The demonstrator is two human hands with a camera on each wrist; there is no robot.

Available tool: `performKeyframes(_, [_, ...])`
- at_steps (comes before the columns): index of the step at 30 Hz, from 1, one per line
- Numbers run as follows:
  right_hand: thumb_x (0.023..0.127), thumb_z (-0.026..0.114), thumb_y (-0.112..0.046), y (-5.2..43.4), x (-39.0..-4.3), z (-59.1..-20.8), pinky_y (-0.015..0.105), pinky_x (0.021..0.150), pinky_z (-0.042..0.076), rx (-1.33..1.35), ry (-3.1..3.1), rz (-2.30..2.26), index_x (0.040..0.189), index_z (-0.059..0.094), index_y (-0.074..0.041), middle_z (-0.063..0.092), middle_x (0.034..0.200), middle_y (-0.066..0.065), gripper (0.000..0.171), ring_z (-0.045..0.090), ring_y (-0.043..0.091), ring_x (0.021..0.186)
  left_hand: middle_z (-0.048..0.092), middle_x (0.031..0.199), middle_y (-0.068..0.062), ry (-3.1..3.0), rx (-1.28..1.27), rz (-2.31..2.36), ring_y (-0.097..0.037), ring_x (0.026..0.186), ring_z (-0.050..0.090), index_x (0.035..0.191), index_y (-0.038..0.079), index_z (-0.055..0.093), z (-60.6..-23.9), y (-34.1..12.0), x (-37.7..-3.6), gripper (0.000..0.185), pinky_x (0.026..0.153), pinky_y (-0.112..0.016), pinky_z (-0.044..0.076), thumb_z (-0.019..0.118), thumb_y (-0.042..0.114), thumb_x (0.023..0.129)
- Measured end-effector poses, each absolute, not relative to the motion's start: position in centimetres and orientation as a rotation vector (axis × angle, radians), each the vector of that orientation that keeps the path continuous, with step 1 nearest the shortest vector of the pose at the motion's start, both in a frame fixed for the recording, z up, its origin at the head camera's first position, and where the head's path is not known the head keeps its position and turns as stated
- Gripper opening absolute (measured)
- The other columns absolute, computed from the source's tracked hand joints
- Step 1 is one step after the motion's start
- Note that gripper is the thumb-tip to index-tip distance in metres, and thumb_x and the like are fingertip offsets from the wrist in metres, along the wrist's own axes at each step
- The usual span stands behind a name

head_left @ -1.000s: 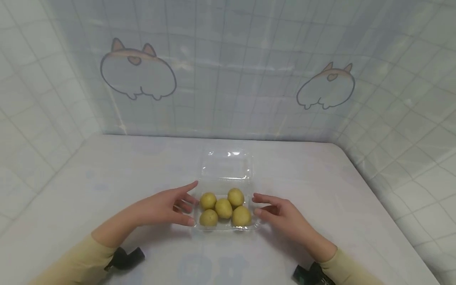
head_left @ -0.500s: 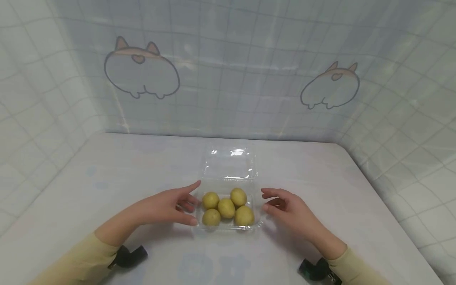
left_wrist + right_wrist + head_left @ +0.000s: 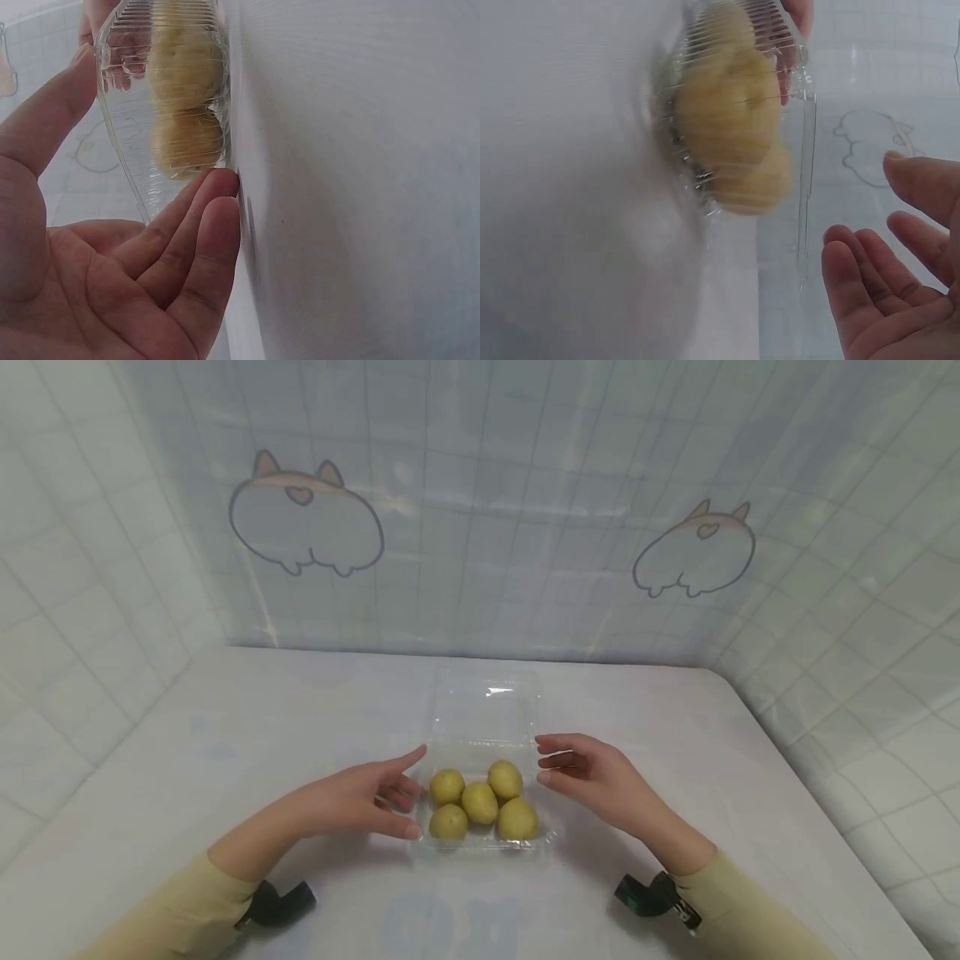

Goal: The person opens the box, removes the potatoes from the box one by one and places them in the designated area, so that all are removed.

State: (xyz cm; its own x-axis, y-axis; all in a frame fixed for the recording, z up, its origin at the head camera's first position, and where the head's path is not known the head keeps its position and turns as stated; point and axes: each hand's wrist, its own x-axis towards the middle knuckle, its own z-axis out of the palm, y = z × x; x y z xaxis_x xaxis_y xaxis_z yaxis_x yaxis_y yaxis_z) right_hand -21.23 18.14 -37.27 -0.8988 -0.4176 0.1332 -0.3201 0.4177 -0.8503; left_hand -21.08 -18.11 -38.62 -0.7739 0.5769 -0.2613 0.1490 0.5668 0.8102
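A clear plastic clamshell tray (image 3: 480, 846) sits mid-table holding several small yellow potatoes (image 3: 480, 802). Its lid (image 3: 483, 710) lies flat and open behind it. My left hand (image 3: 405, 792) rests against the tray's left side with straight fingers. In the left wrist view the fingertips (image 3: 217, 187) touch the tray wall (image 3: 127, 112) beside the potatoes (image 3: 184, 75). My right hand (image 3: 551, 762) hovers by the tray's right rear corner with loosely bent fingers, holding nothing. The right wrist view shows that hand (image 3: 889, 277) apart from the tray (image 3: 795, 150) and the potatoes (image 3: 731, 127).
The white table (image 3: 675, 760) is bounded by tiled sheet walls at the back and on both sides, with cartoon animal drawings (image 3: 307, 522) on the back one. Black wrist straps (image 3: 281, 902) sit on both yellow sleeves.
My right hand has moved from the tray's front right side up and back to its rear right corner. The left hand has stayed at the tray's left side.
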Motion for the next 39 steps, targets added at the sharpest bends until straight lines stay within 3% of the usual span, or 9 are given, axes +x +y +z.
performKeyframes(13, [0.089, 0.076, -0.020, 15.6, -22.8, -37.9, 0.033, 0.098, 0.048, -0.876, 2.567, -1.236, 0.132, 0.061, -0.006, 0.062, 0.129, 0.010, 0.047, 0.062, 0.023, 0.114, 0.061, 0.130, -0.003, 2.296, 0.583, 1.118, -0.016, 0.112, 0.060, 0.160, 0.014, 0.015, -39.2, -17.9, -21.3, 0.107, 0.097, -0.042, 0.049, 0.083, 0.039, 0.080])
performKeyframes(19, [0.089, 0.075, -0.012, 14.8, -23.0, -37.9, 0.034, 0.096, 0.050, -0.989, 2.670, -1.000, 0.130, 0.063, -0.006, 0.063, 0.124, 0.003, 0.043, 0.062, 0.021, 0.110, 0.061, 0.130, -0.004, 2.294, 0.596, 1.125, -0.017, 0.112, 0.060, 0.160, 0.013, 0.015, -39.2, -17.8, -21.3, 0.108, 0.097, -0.042, 0.049, 0.083, 0.039, 0.080])
performKeyframes(24, [0.090, 0.074, -0.015, 14.1, -23.1, -38.0, 0.033, 0.095, 0.049, -1.050, 2.734, -0.843, 0.129, 0.064, -0.007, 0.063, 0.121, -0.002, 0.041, 0.060, 0.016, 0.111, 0.061, 0.130, -0.005, 2.300, 0.615, 1.127, -0.017, 0.112, 0.060, 0.160, 0.013, 0.015, -39.2, -17.8, -21.4, 0.107, 0.097, -0.043, 0.049, 0.083, 0.038, 0.081])
performKeyframes(39, [0.089, 0.074, -0.018, 12.9, -23.5, -37.2, 0.030, 0.089, 0.050, -1.093, 2.698, -0.653, 0.123, 0.069, -0.006, 0.067, 0.116, -0.001, 0.037, 0.060, 0.012, 0.103, 0.061, 0.129, -0.004, 2.272, 0.599, 1.149, -0.018, 0.112, 0.060, 0.160, 0.012, 0.015, -39.3, -17.7, -21.3, 0.106, 0.097, -0.044, 0.048, 0.082, 0.037, 0.082])
